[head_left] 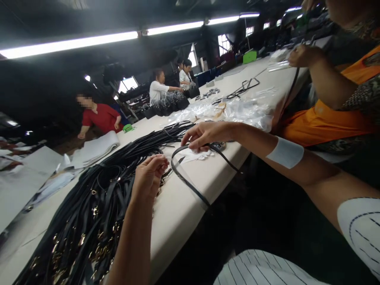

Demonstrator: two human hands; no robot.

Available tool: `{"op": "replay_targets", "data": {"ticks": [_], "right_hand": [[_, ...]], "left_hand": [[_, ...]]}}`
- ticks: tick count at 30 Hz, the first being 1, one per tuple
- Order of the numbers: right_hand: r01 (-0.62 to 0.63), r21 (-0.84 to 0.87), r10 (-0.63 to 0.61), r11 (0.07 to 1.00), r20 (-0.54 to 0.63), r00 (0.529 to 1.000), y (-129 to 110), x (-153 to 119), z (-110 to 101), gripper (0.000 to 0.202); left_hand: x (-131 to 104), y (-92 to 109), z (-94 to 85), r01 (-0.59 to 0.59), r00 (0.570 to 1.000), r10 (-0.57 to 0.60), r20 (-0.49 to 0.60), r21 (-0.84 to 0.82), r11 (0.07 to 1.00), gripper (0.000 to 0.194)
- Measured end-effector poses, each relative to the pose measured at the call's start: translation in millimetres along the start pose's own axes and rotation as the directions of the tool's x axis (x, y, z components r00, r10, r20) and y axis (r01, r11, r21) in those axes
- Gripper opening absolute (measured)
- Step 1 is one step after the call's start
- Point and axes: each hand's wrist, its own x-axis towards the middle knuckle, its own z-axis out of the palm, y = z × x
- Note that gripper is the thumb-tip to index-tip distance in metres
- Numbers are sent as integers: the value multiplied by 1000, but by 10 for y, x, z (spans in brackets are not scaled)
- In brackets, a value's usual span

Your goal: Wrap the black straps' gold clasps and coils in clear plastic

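My right hand (209, 133) is closed on a thin black strap (185, 180), which loops over the table edge and hangs down on both sides of my fingers. Left of the loop, my left hand (151, 171) is raised with thumb and fingertips pinched together; whatever they hold is too small to make out. Beneath and beside my left forearm lies a large heap of black straps (97, 190) with gold-coloured metal clasps. Some white pieces (194, 155) rest on the table below my right hand, partly hidden by it.
The long pale table (175, 237) runs away to the upper right. Clear plastic bags (246, 113) lie beyond my right hand. A person in an orange apron (320, 126) works close on the right. A folded white stack (97, 149) and a green tape roll (128, 128) sit across the table.
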Motion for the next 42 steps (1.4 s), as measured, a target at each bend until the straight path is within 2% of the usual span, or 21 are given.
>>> {"op": "replay_targets", "data": {"ticks": [3,5,7,10,12,14,16,18,20,22,24,26,28,30,32,34,37,39,42], "right_hand": [[37,145,-18,989,-127,992,24,-40,-51,43],[26,152,-6,988,-131,991,-18,28,13,37],[-8,92,17,996,-98,995,-94,99,84,30],[-91,-83,83,992,-101,991,-174,124,89,28],[-137,-146,117,980,-141,983,-154,135,60,32],[-133,-186,103,974,-164,981,-91,194,82,32],[-103,-278,72,955,-120,990,-26,282,162,27],[-87,-365,83,927,-26,996,11,332,235,23],[-97,-323,113,941,30,993,24,297,223,30],[-114,-187,122,976,32,992,32,192,118,41],[-100,-72,97,992,-41,994,41,91,1,45],[-65,-55,58,996,-126,990,43,61,-36,41],[-51,-116,36,992,-130,991,35,117,15,33],[-56,-195,49,979,-41,998,23,212,75,28],[-69,-233,69,970,-8,998,14,264,72,29],[-77,-216,69,973,-46,997,4,237,16,33],[-58,-134,45,989,-96,994,-31,148,-13,32],[-38,-116,26,993,-97,995,-78,133,60,25],[-40,-154,24,987,-100,995,-142,155,181,22]], "left_hand": [[9,22,-21,-7,999,8,-39,20,1000,22],[-17,-13,52,7,1000,-6,-2,60,998,20],[-42,-51,112,15,999,-18,31,90,996,18],[-51,-60,82,23,999,-25,23,84,996,17],[-54,-38,37,30,999,-31,13,72,997,18],[-70,-26,43,34,999,-37,31,74,997,17],[-96,-38,97,33,997,-40,71,95,995,15],[-118,-59,135,27,994,-39,101,121,992,13],[-117,-59,94,22,995,-34,92,128,991,13],[-87,-30,-22,18,999,-23,46,110,994,15],[-39,5,-137,16,1000,-16,-5,83,996,18],[5,17,-168,20,1000,-18,-22,67,998,20],[23,2,-98,26,1000,-26,-1,67,997,20],[7,-18,11,39,998,-43,46,80,996,20],[-25,-23,77,45,994,-56,99,112,993,19],[-44,-17,75,36,993,-51,111,130,991,20],[-28,-15,50,31,998,-37,54,109,994,22],[-7,-20,81,36,998,-40,40,99,994,23],[-6,3,140,21,995,-31,91,114,993,23]]}}
